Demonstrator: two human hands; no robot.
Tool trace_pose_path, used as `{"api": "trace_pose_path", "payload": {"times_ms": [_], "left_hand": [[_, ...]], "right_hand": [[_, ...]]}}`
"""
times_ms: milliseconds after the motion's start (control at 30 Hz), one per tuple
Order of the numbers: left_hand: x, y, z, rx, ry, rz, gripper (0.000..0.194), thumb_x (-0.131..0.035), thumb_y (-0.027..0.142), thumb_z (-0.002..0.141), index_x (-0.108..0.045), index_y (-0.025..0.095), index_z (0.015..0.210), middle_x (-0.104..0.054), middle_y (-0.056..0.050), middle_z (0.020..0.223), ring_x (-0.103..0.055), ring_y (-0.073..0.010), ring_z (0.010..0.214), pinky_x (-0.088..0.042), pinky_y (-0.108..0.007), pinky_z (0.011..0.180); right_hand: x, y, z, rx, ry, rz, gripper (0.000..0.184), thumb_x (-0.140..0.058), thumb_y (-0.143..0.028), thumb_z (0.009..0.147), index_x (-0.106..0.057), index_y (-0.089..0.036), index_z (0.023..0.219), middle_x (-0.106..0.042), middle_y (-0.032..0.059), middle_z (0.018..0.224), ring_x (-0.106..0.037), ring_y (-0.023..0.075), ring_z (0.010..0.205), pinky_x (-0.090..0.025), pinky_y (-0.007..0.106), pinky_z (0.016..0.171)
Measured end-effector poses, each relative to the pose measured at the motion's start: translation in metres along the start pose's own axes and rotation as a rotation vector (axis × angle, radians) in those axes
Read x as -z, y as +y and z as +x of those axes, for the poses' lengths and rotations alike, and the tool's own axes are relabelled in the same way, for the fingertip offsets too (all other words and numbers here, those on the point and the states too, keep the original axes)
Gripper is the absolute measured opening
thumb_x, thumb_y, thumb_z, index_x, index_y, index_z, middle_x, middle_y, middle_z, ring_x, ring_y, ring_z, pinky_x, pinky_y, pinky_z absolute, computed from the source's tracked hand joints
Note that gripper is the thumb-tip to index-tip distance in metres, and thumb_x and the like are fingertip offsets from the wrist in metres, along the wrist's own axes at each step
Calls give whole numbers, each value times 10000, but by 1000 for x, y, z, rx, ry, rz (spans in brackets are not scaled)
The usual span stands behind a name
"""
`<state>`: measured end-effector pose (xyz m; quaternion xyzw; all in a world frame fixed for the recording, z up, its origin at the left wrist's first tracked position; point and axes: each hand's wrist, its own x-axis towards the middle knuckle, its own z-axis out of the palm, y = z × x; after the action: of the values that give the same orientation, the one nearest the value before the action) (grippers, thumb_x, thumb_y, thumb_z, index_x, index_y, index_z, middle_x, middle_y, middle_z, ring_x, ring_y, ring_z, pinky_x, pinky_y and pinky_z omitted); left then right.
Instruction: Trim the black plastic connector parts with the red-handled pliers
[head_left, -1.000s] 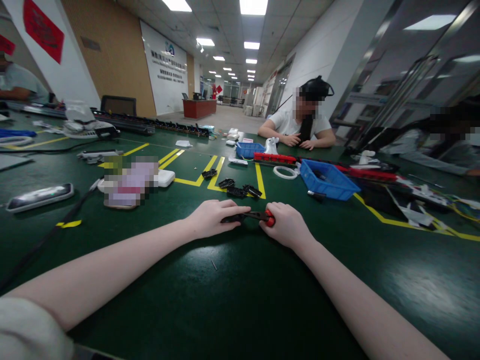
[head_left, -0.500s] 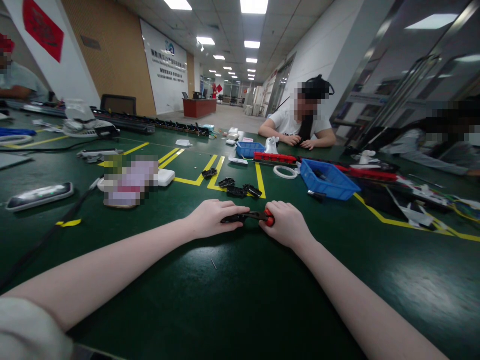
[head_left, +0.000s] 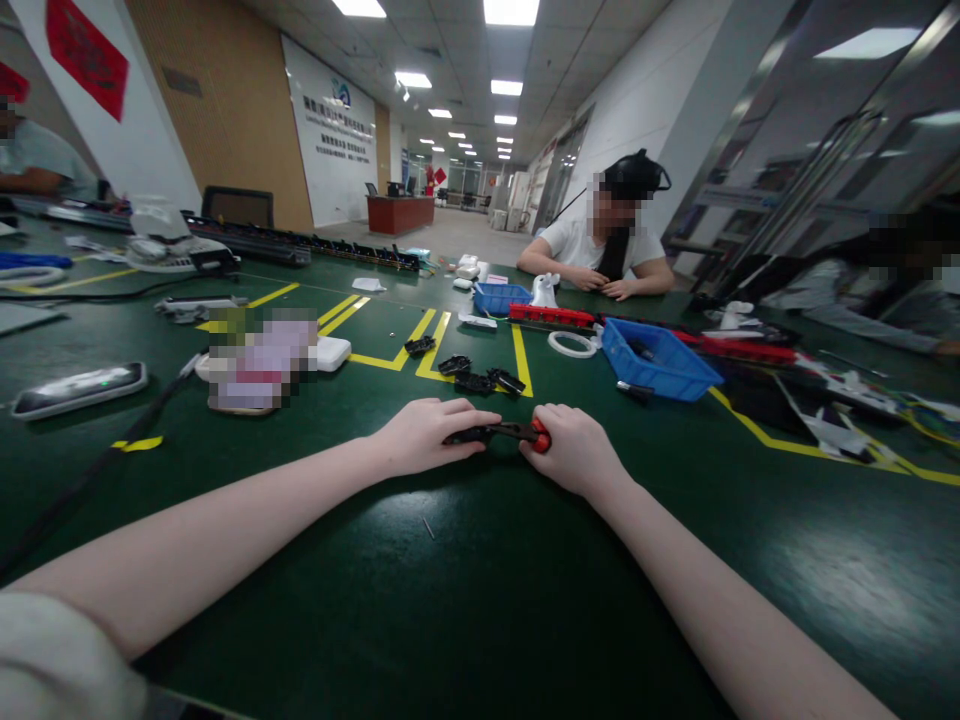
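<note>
My right hand (head_left: 570, 447) is closed around the red handles of a pair of pliers (head_left: 517, 431), whose dark jaws point left. Between the thumb and fingers of my left hand (head_left: 433, 437) is a small black plastic part (head_left: 468, 436). The plier jaws reach the right end of this part; whether they grip it is too small to tell. Just beyond my hands lie several similar black parts (head_left: 474, 382) on the green table (head_left: 480, 600). A thin metal pin (head_left: 428, 528) lies on the near side of my left hand.
A blue bin (head_left: 660, 365) with dark items stands to the right, beside a white ring (head_left: 572, 344). Leftward lie a phone (head_left: 262, 365), a white case (head_left: 330, 353) and a cable (head_left: 150, 410). Across the table a person (head_left: 600, 240) sits with both hands on dark material.
</note>
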<state>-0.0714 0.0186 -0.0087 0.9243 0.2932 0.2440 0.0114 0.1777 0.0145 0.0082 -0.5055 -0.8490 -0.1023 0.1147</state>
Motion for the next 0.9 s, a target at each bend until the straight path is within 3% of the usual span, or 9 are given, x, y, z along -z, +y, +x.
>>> {"api": "trace_pose_path", "payload": {"times_ms": [400, 700, 900], "left_hand": [[0, -1, 1, 0, -15, -53, 395, -569, 345, 975, -529, 251, 1356, -684, -51, 1100, -668, -190, 850, -498, -302, 739], [0, -1, 4, 34, -76, -111, 455, -623, 311, 945, -493, 208, 1369, -679, -76, 1184, -644, -228, 1040, -472, -375, 878], [4, -1, 5, 49, -149, -198, 290, -641, 285, 937, -591, 211, 1213, -664, -48, 1198, -610, -213, 1094, -450, -375, 931]], "right_hand": [[0, 2, -1, 41, 22, -18, 142, -610, -289, 779, -491, -217, 753, -620, 64, 786, -546, 214, 728, -372, 322, 666], [0, 8, -1, 62, 0, -3, 126, -598, -300, 801, -518, -205, 781, -623, 69, 835, -546, 219, 783, -375, 330, 699], [7, 27, -5, 89, -39, 147, 270, -623, -465, 846, -592, -202, 899, -627, 66, 960, -577, 209, 815, -413, 337, 719]]}}
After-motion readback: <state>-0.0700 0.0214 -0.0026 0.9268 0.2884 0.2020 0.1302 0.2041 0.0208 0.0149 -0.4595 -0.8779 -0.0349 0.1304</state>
